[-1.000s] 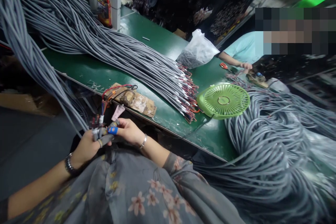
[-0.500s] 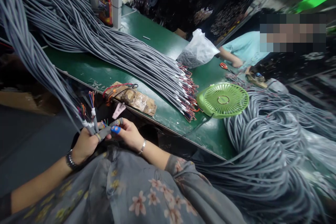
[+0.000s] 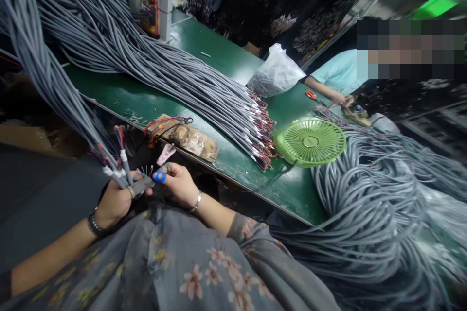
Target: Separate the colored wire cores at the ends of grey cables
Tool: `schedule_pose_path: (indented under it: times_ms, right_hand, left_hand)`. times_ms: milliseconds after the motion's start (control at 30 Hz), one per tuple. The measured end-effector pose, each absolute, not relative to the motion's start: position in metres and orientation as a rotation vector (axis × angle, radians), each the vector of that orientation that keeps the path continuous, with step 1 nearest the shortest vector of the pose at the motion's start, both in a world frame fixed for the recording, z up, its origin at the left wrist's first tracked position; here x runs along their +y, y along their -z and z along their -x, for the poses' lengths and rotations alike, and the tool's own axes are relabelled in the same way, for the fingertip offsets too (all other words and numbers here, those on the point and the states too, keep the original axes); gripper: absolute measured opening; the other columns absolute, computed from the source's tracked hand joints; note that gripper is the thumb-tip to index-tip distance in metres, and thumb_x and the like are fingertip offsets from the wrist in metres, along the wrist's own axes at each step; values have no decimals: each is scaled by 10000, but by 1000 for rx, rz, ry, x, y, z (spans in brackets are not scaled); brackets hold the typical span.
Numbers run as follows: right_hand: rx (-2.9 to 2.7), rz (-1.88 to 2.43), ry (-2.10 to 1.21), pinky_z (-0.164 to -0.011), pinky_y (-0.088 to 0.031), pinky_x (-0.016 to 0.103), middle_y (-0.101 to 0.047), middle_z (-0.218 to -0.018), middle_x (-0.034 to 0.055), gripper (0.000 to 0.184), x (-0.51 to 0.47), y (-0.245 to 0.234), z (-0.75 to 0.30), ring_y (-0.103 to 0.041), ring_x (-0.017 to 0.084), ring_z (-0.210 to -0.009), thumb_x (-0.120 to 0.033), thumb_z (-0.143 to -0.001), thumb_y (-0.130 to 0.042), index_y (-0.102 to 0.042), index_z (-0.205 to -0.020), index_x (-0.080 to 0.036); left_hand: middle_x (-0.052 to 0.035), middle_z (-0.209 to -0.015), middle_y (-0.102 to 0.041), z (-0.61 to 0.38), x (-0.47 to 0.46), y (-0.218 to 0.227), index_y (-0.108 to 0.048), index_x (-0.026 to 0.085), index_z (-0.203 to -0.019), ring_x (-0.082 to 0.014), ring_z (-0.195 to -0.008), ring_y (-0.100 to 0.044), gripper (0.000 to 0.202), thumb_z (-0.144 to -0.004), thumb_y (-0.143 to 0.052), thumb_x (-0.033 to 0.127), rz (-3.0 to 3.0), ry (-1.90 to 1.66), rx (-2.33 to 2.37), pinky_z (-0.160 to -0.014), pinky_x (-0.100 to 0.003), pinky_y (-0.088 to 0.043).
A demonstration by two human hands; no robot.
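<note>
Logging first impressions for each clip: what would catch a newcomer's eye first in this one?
The thick sheaf of grey sheathed cables spreads from upper left across the dark green table, and heaped grey cable coils fill the right. Between them a round light-green plastic fan lies flat. At lower left, the left hand grips grey cable ends with bared coloured wires, the right hand close beside it.

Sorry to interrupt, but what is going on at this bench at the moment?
A person at the green table grips a handful of grey cable ends, coloured wires showing, in the left hand, while the right hand, a blue cap on one fingertip, pinches one end beside it. A long bundle of cables lies across the table beside a green fan. Opposite, a co-worker's hand rests on the table.
</note>
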State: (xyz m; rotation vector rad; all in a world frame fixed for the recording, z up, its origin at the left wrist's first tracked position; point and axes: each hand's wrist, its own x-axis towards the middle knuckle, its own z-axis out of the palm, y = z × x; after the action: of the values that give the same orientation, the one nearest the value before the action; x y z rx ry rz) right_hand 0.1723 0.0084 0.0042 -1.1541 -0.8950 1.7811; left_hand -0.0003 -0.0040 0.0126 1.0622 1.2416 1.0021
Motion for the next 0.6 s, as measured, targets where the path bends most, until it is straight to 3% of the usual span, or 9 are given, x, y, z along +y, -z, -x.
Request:
schedule_pose_path:
  times_ms: [300,500,600]
  right_hand:
    - [-893,1109,-1796,-558,-430,244,-570,-582,-71,592,5,1,-177,-469,88,-537,-612,-533,-1014,-615,-704,-209]
    - [-917,1038,-1893,-592,-424,236,-679,-746,-32,552,8,5,-175,-567,115,-644,-575,-593,-1014,-712,-859,-198]
    - [-848,1027,-1910,-597,-427,251,-676,-728,-25,526,9,9,-171,-566,115,-622,-536,-585,-1026,-707,-826,-193]
  left_hand:
    - [-27,-509,-700,-9,-7,-15,-752,242,-493,-161,-538,-584,222,-524,-877,422,-873,-1138,1308,-546,-268,-466]
    - [-41,-514,-703,-5,-7,-10,-749,246,-504,-224,-582,-657,375,-569,-948,557,-1019,-1053,1197,-621,-340,-561]
    - [-54,-542,-730,-3,-7,-5,-749,249,-515,-254,-624,-704,421,-577,-944,617,-1038,-1024,1206,-643,-358,-577]
